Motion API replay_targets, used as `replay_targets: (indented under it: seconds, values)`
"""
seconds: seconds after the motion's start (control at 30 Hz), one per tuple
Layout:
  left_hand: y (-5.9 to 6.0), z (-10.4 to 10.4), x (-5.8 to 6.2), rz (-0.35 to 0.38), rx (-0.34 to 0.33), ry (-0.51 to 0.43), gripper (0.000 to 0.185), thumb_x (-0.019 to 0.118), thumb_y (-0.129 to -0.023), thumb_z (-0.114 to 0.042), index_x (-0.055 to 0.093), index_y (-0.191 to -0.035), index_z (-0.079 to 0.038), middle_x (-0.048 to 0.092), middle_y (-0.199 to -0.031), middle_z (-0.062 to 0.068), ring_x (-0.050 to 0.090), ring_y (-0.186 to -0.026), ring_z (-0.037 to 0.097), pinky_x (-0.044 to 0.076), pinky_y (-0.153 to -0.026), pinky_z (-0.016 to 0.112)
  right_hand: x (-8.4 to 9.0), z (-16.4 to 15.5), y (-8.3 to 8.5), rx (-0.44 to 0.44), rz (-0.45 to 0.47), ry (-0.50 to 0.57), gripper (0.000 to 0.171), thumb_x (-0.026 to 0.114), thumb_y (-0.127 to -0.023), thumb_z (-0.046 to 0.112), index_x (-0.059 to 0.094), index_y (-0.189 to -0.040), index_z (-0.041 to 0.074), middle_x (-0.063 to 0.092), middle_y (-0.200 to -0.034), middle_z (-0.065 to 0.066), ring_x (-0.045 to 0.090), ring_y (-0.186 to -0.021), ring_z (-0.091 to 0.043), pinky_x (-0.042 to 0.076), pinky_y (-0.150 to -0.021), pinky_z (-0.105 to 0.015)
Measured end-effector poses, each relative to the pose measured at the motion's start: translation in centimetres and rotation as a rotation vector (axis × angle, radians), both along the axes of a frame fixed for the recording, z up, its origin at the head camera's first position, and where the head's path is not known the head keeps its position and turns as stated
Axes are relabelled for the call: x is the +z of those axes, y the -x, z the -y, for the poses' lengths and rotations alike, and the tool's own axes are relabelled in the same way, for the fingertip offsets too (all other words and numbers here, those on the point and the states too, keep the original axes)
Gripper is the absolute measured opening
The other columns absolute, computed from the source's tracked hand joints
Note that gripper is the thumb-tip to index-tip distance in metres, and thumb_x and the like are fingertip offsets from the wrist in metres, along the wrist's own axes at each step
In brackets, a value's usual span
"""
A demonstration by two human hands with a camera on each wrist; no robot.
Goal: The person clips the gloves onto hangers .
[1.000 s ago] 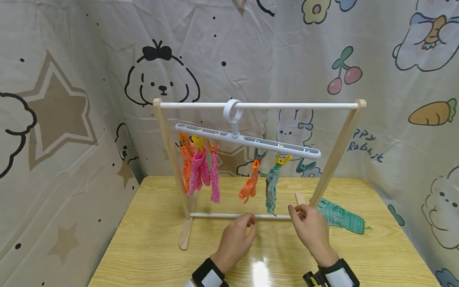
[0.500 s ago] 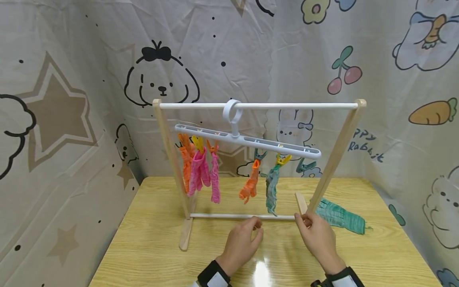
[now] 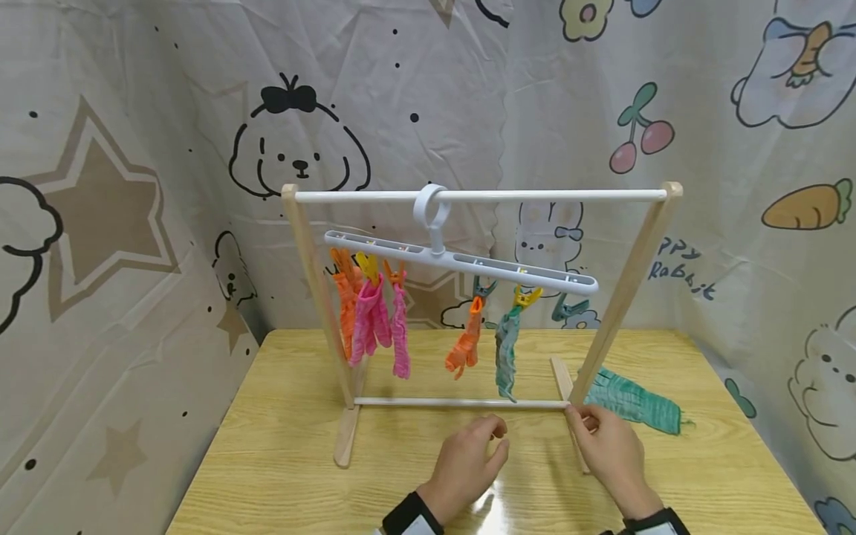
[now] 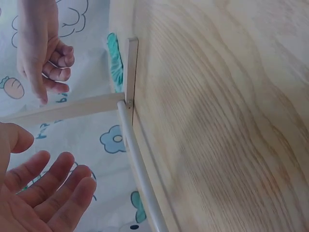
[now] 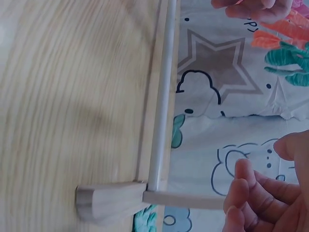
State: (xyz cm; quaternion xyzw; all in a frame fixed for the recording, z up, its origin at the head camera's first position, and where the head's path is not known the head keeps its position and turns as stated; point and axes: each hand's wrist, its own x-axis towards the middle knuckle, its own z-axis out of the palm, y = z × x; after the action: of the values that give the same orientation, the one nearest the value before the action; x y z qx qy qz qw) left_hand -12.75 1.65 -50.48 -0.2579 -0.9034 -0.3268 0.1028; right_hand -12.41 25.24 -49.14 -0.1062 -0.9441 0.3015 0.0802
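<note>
We see a small wooden drying rack [image 3: 625, 286] with a white top bar standing on a light wooden table [image 3: 281, 453] in the middle of the frame. A white plastic clip hanger [image 3: 461, 261] hangs by its ring from the top bar, tilted down toward the right. On its left end hang 3 small knitted socks, 1 orange [image 3: 347, 312] and 2 pink [image 3: 374, 321]; right of centre hang an orange sock [image 3: 465, 345] and a teal sock [image 3: 506, 355]. At the hanger's right end, a teal clip [image 3: 567, 308] holds nothing.

In the lower middle of the head view, our left hand [image 3: 468, 464] hovers over the table just in front of the rack's white bottom rod [image 3: 461, 403], fingers loosely bent and holding nothing. Our right hand [image 3: 611, 453] is at the lower right, its fingertips at the rack's right foot, where the rod meets the wooden leg; whether they touch it we cannot tell, and they grip nothing.

Just right of that leg, a teal striped sock [image 3: 631, 405] lies flat on the table, near the right hand.
</note>
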Motion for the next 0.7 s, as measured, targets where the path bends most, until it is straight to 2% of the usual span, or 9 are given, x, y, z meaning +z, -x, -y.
replay_targets:
  seconds: [0.23,0.47,0.7]
  values:
    - [-0.3,-0.6,0.0,0.038,-0.021,0.008,0.01,0.066,-0.095,-0.02,0.069,-0.102,-0.015,0.073,-0.094,-0.003,0.069,-0.085,0.01,0.049,-0.067,0.017,-0.5,-1.4,-0.3,-0.016,0.005,-0.021,0.045,0.057,-0.101,0.042,0.075,-0.105,0.001,0.073,-0.081,-0.007,0.057,-0.058,-0.01,0.043,-0.048,-0.029]
    - [-0.7,-1.2,-0.3,0.001,-0.032,0.01,0.01,0.067,-0.094,-0.021,0.069,-0.101,-0.015,0.073,-0.092,-0.005,0.067,-0.083,0.006,0.048,-0.066,0.017,-1.1,-2.9,-0.4,-0.034,0.04,-0.046,0.051,0.053,-0.102,0.044,0.073,-0.104,-0.003,0.074,-0.083,-0.01,0.063,-0.063,-0.015,0.045,-0.051,-0.03]
    - [-0.7,-1.6,-0.3,0.026,-0.046,0.024,0.008,0.067,-0.094,-0.022,0.068,-0.1,-0.017,0.073,-0.092,-0.006,0.067,-0.083,0.004,0.047,-0.065,0.015,-1.5,-4.7,-0.3,-0.09,0.074,-0.058,0.052,0.053,-0.102,0.043,0.072,-0.105,-0.006,0.074,-0.083,-0.015,0.063,-0.061,-0.017,0.044,-0.047,-0.031]
